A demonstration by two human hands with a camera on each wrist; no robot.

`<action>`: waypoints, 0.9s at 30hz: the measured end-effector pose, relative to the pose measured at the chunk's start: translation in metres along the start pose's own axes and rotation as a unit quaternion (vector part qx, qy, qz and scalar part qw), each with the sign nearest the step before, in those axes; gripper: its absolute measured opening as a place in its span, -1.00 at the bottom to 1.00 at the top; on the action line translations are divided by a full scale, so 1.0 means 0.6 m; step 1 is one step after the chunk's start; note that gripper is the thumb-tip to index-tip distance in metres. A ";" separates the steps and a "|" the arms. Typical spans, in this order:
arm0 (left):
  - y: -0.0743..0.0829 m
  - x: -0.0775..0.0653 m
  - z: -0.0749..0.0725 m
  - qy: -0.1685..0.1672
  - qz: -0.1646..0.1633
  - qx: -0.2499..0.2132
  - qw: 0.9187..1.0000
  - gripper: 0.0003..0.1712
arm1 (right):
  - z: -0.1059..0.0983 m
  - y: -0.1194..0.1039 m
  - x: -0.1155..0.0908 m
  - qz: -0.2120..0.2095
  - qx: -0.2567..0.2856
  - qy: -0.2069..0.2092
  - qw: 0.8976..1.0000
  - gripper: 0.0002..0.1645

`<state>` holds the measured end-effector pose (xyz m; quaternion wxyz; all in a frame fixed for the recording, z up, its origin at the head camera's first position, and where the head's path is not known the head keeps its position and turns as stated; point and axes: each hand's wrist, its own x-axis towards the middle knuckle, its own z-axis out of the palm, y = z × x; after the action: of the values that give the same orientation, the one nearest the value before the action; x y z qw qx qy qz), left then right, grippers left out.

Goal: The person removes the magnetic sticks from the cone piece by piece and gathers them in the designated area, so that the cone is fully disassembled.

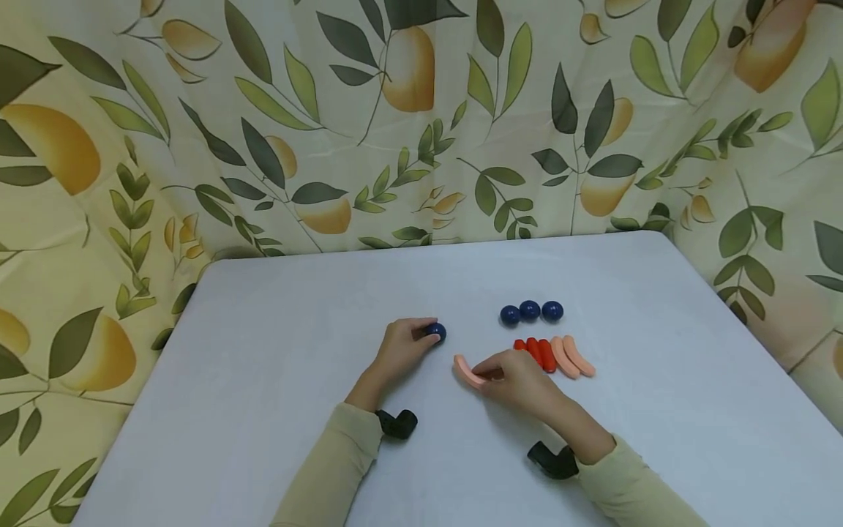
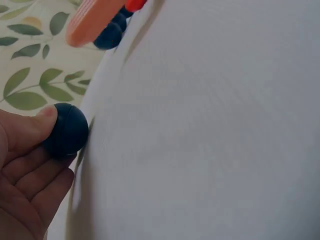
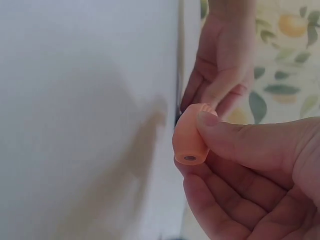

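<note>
My left hand (image 1: 403, 342) pinches a dark blue ball (image 1: 437, 333) between thumb and fingers, right at the white tabletop. In the left wrist view a seam line runs over the ball (image 2: 68, 130). To its right, my right hand (image 1: 516, 377) pinches a curved salmon-pink stick (image 1: 465, 372), its free end pointing toward the left hand. The right wrist view shows the pink stick (image 3: 191, 135) end-on, with a small dark round spot in its end face. Part of the stick is hidden by the fingers.
Three more blue balls (image 1: 530, 311) sit in a row at the back right. In front of them lie several red sticks (image 1: 546, 356), partly covered by the right hand, and two pink curved sticks (image 1: 578, 356). A leaf-and-fruit patterned curtain (image 1: 369, 146) hangs behind the white table (image 1: 263, 351).
</note>
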<state>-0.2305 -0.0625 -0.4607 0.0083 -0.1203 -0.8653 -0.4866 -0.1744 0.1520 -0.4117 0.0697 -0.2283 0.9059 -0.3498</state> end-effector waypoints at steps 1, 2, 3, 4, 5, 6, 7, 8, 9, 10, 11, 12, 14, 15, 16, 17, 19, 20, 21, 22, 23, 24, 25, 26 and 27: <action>0.003 0.005 0.005 -0.003 0.005 -0.001 1.000 -0.63 | -0.007 0.004 -0.005 0.005 -0.001 0.005 1.000 -0.77; 0.006 0.010 0.009 -0.004 0.007 -0.002 1.000 -0.64 | -0.014 0.009 -0.010 0.004 -0.005 0.011 1.000 -0.77; 0.008 0.015 0.013 -0.006 0.010 -0.001 1.000 -0.64 | -0.021 0.014 -0.014 0.007 -0.007 0.016 1.000 -0.76; 0.011 0.019 0.018 -0.008 0.013 -0.001 1.000 -0.64 | -0.028 0.018 -0.019 0.012 -0.008 0.020 1.000 -0.76; 0.013 0.023 0.022 -0.010 0.016 0.000 1.000 -0.64 | -0.034 0.023 -0.024 0.017 -0.011 0.023 1.000 -0.75; 0.015 0.027 0.026 -0.010 0.017 0.000 1.000 -0.64 | -0.040 0.027 -0.028 0.024 -0.014 0.027 0.999 -0.75; 0.017 0.031 0.030 -0.010 0.018 0.003 1.000 -0.64 | -0.046 0.032 -0.033 0.025 -0.015 0.031 0.999 -0.75; 0.019 0.035 0.034 -0.010 0.015 0.003 1.000 -0.64 | -0.052 0.036 -0.037 0.026 -0.019 0.036 0.999 -0.75; 0.021 0.038 0.038 -0.010 0.012 0.005 1.000 -0.64 | -0.057 0.040 -0.041 0.030 -0.021 0.042 0.998 -0.75; 0.024 0.042 0.041 -0.011 0.010 0.006 1.000 -0.64 | -0.064 0.044 -0.045 0.032 -0.025 0.048 0.998 -0.75; 0.026 0.045 0.045 -0.011 0.009 0.008 1.000 -0.64 | -0.069 0.048 -0.048 0.035 -0.027 0.055 0.998 -0.76; 0.029 0.048 0.048 -0.012 0.005 0.011 1.000 -0.64 | -0.075 0.051 -0.052 0.037 -0.029 0.061 0.997 -0.76; 0.035 0.055 0.056 -0.015 0.000 0.016 1.000 -0.64 | -0.087 0.059 -0.059 0.047 -0.032 0.073 0.996 -0.75; 0.038 0.058 0.060 -0.016 -0.004 0.020 1.000 -0.64 | -0.092 0.063 -0.063 0.055 -0.032 0.077 0.995 -0.75; 0.041 0.061 0.064 -0.018 -0.008 0.023 1.000 -0.64 | -0.097 0.067 -0.066 0.062 -0.032 0.078 0.995 -0.74; 0.044 0.064 0.068 -0.020 -0.012 0.026 0.999 -0.64 | -0.102 0.071 -0.069 0.071 -0.032 0.078 0.994 -0.72; 0.051 0.069 0.077 -0.026 -0.017 0.030 0.999 -0.64 | -0.110 0.080 -0.075 0.091 -0.031 0.081 0.992 -0.70; 0.054 0.072 0.081 -0.028 -0.017 0.031 0.999 -0.64 | -0.113 0.084 -0.077 0.102 -0.031 0.082 0.991 -0.69; 0.058 0.074 0.084 -0.031 -0.018 0.031 0.999 -0.64 | -0.117 0.088 -0.079 0.110 -0.031 0.085 0.990 -0.68; 0.061 0.076 0.087 -0.033 -0.018 0.030 0.999 -0.64 | -0.120 0.092 -0.081 0.117 -0.029 0.086 0.989 -0.68; 0.063 0.077 0.090 -0.033 -0.018 0.029 0.999 -0.64 | -0.122 0.096 -0.083 0.124 -0.028 0.088 0.988 -0.67; 0.065 0.079 0.092 -0.033 -0.017 0.029 0.999 -0.64 | -0.125 0.099 -0.084 0.129 -0.025 0.092 0.987 -0.68; 0.067 0.080 0.095 -0.033 -0.017 0.029 0.999 -0.64 | -0.128 0.102 -0.086 0.134 -0.023 0.094 0.986 -0.68; 0.068 0.081 0.097 -0.032 -0.017 0.027 0.999 -0.64 | -0.130 0.105 -0.087 0.138 -0.023 0.096 0.986 -0.67; 0.069 0.082 0.099 -0.032 -0.017 0.026 0.999 -0.64 | -0.132 0.108 -0.088 0.141 -0.022 0.097 0.985 -0.67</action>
<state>-0.2632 0.0179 -0.4506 -0.0242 -0.1207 -0.8795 -0.4597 -0.1738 0.2665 -0.3974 0.0249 -0.0650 0.9390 -0.3368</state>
